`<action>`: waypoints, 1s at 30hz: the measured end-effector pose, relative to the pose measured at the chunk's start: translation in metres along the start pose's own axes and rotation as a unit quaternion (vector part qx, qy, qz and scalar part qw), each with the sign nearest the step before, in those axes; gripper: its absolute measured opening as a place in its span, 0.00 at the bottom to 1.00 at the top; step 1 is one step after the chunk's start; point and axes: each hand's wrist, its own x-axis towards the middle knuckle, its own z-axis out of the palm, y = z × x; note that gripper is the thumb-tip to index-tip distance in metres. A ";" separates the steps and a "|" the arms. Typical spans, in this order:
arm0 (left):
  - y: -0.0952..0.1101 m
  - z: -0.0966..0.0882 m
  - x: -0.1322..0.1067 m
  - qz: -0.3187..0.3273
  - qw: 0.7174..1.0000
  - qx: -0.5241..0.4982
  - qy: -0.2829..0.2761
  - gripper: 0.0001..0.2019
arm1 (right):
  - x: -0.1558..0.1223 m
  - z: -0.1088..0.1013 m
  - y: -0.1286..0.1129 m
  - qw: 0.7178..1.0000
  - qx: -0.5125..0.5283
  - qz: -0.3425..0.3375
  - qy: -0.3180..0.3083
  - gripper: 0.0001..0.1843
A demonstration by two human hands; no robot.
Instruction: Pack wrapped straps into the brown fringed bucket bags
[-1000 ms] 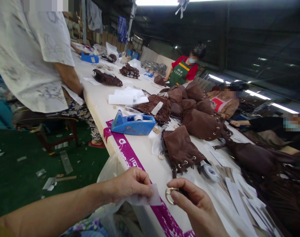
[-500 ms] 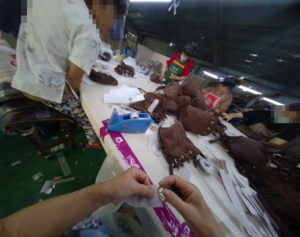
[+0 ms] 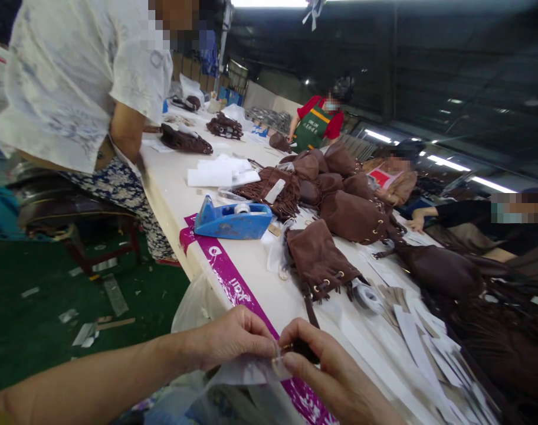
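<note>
My left hand [image 3: 233, 339] pinches a small piece of thin white paper [image 3: 246, 370] at the table's near edge. My right hand [image 3: 326, 372] is closed on a metal ring [image 3: 280, 361] fixed to a dark strap [image 3: 311, 313]. The two hands meet, and the paper lies against the ring. The strap runs up to a brown fringed suede bag [image 3: 317, 257] lying on the white table [image 3: 251, 271] just beyond my hands.
A blue tape dispenser [image 3: 231, 221] sits left of the bag. Several more brown bags [image 3: 353, 215] pile up behind. White paper strips [image 3: 419, 336] lie at right. A person in a white shirt [image 3: 74, 77] stands at the left edge; other people sit along the far side.
My hands have come together: the ring, held apart from the paper a second ago, now touches it. The standing person has stepped closer along the table.
</note>
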 end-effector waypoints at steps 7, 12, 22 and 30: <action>-0.014 -0.008 -0.006 0.023 0.999 0.023 0.016 0.12 | 0.007 0.009 0.007 1.000 0.013 -0.003 -0.022 0.10; -0.021 -0.014 -0.021 0.000 0.999 0.053 -0.003 0.10 | 0.008 0.009 0.013 0.995 -0.004 0.011 -0.098 0.12; -0.030 -0.018 -0.032 0.021 0.992 0.120 0.030 0.08 | 0.016 0.006 0.005 0.993 -0.027 -0.038 -0.112 0.11; -0.030 -0.013 -0.032 -0.008 0.998 0.023 0.052 0.18 | 0.024 0.005 -0.004 0.993 -0.019 -0.042 -0.111 0.09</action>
